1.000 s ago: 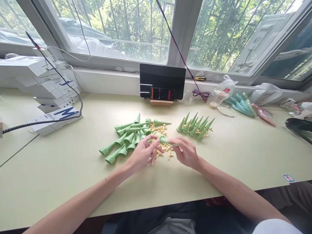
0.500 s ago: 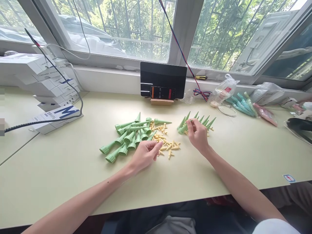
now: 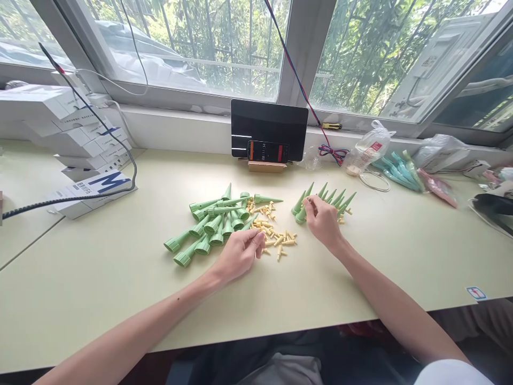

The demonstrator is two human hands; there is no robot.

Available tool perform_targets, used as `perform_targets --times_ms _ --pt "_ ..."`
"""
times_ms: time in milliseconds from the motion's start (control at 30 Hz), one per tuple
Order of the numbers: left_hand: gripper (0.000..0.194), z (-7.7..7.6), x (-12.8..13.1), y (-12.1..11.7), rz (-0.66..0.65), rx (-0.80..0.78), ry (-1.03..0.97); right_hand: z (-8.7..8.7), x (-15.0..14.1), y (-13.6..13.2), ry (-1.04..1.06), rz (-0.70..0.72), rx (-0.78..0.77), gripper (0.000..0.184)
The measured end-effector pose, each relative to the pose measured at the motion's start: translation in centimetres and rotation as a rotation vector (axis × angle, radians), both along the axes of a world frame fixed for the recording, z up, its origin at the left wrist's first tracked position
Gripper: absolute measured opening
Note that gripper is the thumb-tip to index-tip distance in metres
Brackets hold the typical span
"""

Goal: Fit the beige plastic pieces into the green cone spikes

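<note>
My right hand (image 3: 324, 220) is closed, thumb and fingertips pinched at the top of a green plastic spike (image 3: 300, 216). That spike stands upright at the front left of a group of green spikes (image 3: 340, 198), which point upward with small yellow pieces at their bases. My left hand (image 3: 242, 250) is curled shut beside loose yellow T-shaped connectors (image 3: 279, 240); whatever its fingers hold is hidden. Behind and left of it lies a pile of green hollow spikes (image 3: 212, 222), most with their wide open ends toward me.
A phone showing a timer (image 3: 267, 152) leans on a black tablet (image 3: 269, 125) at the back. Stacked white boxes (image 3: 86, 133) and a black cable (image 3: 130, 160) are at left. Plastic bags (image 3: 371, 147) and teal packets (image 3: 401, 171) lie at back right.
The spike under my right hand has gone from tilted to upright, and the right fingers have shifted slightly left. My left hand has barely moved, its fingers curling in a little.
</note>
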State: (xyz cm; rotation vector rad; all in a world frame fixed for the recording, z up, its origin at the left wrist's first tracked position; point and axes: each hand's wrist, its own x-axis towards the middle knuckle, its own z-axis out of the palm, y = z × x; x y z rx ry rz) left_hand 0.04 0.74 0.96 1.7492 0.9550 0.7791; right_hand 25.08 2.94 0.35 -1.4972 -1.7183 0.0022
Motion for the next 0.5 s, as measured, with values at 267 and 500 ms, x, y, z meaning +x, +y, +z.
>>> perform_targets --times_ms 267,500 --pt "0.04 0.0 0.0 -0.1 -0.019 0.079 0.062 0.4 -1.2 -1.0 0.101 -0.039 0.24 0.023" --pt "0.032 -0.6 -0.1 -0.3 -0.115 0.356 0.179 -0.8 -2.5 -1.6 -0.063 0.209 0.409 0.011"
